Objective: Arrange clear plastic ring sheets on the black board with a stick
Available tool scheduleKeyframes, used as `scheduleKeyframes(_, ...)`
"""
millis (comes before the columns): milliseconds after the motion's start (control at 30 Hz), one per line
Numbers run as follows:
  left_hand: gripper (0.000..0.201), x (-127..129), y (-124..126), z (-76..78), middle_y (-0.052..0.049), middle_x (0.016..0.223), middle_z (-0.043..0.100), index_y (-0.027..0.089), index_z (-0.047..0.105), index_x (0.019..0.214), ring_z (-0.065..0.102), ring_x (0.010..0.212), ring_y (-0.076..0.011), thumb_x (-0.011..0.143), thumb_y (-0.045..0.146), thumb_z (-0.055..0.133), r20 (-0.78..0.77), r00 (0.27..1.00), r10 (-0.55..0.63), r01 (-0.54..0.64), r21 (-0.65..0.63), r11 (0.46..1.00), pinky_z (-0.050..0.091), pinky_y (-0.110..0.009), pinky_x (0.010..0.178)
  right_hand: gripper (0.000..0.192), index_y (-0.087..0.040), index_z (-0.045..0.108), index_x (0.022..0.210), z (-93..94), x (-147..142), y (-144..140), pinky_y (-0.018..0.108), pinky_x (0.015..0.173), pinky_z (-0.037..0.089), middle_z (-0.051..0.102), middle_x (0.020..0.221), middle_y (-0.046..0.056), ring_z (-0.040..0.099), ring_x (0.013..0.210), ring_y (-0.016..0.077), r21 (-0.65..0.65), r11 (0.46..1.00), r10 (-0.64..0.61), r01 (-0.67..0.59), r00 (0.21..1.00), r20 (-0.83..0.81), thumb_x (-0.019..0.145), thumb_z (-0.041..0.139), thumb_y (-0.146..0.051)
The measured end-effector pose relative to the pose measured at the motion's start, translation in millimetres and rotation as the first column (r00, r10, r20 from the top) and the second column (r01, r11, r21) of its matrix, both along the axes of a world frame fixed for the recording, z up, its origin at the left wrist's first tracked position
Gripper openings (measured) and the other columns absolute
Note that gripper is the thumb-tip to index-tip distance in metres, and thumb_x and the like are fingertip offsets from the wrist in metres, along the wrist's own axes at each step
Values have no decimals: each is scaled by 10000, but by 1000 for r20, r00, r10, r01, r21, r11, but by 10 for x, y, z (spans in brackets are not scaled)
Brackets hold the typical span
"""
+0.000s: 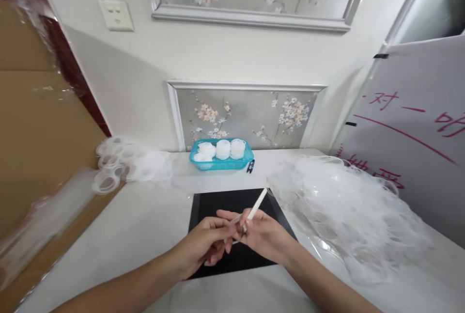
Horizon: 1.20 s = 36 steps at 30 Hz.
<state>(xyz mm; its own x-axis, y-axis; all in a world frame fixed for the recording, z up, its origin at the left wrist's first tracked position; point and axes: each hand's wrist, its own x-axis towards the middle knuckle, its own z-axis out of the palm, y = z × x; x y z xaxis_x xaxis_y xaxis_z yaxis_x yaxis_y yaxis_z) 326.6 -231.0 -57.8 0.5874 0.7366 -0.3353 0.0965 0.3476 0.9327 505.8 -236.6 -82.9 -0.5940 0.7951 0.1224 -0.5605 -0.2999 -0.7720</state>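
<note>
Both my hands meet over a black mat on the white table. My right hand grips a thin white stick that points up and to the right. My left hand touches the stick's lower end with its fingertips; something small and translucent seems pinched there, but I cannot make it out. Behind the mat stands a turquoise basket with white rolls in it.
A large heap of clear plastic rings lies at the right. A smaller heap of rings lies at the back left beside cardboard. A small dark clip sits by the basket. A whiteboard with red writing leans at the right.
</note>
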Motion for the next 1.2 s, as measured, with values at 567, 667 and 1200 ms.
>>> scheduleKeyframes(567, 612, -657, -107, 602, -34, 1326, 533, 361, 315, 1415, 400, 473, -41, 858, 120, 398, -331, 887, 323, 145, 862, 486, 425, -174, 515, 252, -172, 759, 800, 851, -242, -188, 382, 1176, 85, 716, 830, 76, 516, 1207, 208, 613, 736, -61, -286, 874, 482, 684, 746, -395)
scheduleKeyframes(667, 601, -662, -245, 621, -54, 1333, 525, 379, 358, 1393, 373, 476, -39, 859, 111, 423, -223, 948, 228, 73, 848, 525, 401, -162, 489, 232, -196, 761, 822, 864, -270, -238, 372, 1180, 13, 703, 960, 66, 535, 1186, 203, 630, 701, -68, -334, 849, 525, 690, 743, -386)
scheduleKeyframes(1200, 282, -697, -238, 705, -46, 522, 584, 133, 735, 759, 388, 420, -83, 883, 297, 542, -262, 937, -229, 348, 703, 620, 254, -240, 430, 110, -292, 755, 812, 787, -32, -193, 385, 1189, 47, 731, 856, 49, 182, 1410, 170, 663, 740, -58, -118, 970, 238, 708, 736, -326)
